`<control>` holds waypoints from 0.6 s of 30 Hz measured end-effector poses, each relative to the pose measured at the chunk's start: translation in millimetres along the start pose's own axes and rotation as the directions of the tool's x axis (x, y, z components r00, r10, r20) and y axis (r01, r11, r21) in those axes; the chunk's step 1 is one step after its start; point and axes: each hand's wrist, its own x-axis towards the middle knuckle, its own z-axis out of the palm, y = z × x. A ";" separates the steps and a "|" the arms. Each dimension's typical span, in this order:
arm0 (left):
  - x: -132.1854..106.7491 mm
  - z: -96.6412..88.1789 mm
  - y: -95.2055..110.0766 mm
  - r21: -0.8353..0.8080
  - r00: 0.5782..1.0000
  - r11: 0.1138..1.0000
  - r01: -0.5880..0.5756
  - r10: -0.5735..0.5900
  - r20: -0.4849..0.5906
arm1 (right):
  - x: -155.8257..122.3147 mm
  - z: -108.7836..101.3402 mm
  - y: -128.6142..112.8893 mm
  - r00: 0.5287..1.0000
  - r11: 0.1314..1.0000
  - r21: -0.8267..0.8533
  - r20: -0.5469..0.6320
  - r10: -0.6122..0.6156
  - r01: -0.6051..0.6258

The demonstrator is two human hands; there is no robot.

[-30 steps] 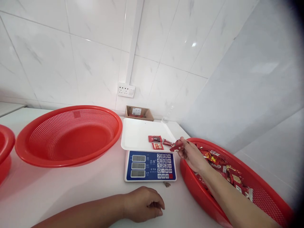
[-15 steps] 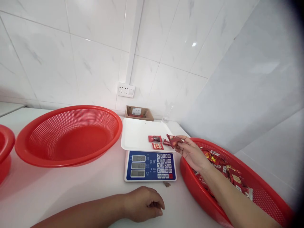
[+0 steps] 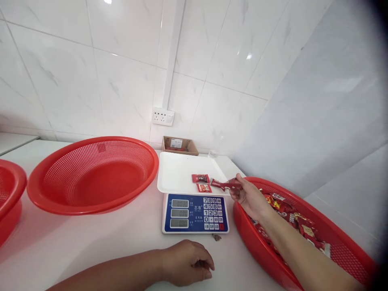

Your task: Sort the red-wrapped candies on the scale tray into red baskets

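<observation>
A dark red snack packet (image 3: 233,184) is pinched in my right hand (image 3: 249,197), at the right side of the scale's white pan (image 3: 176,173). Beside the held packet, on the pan, lie a red candy packet with a dark picture (image 3: 200,178), a small red-and-white packet (image 3: 204,188) and a thin dark red packet (image 3: 216,183), which the held one partly overlaps. My left hand (image 3: 189,262) rests on the table in front of the scale's blue keypad panel (image 3: 195,213). Its fingers are curled in, with nothing visible in them.
A red basket (image 3: 251,238) full of wrapped snacks stands at the right, under my right forearm. To the left are a large red basket (image 3: 93,178) and part of another red basket (image 3: 12,182). A cardboard box (image 3: 194,148) sits behind the scale. A small brown scrap (image 3: 216,237) lies before it.
My right hand has turned and tipped the dark red packet lower, closer to the pan. My left hand keeps the same curled pose. The whole view has shifted slightly.
</observation>
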 end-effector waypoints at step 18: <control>2.5 1.3 -2.3 -0.007 1.000 1.000 0.005 -0.005 -0.001 | -4.2 2.0 -2.2 0.992 0.994 -0.103 0.125 -0.022 0.035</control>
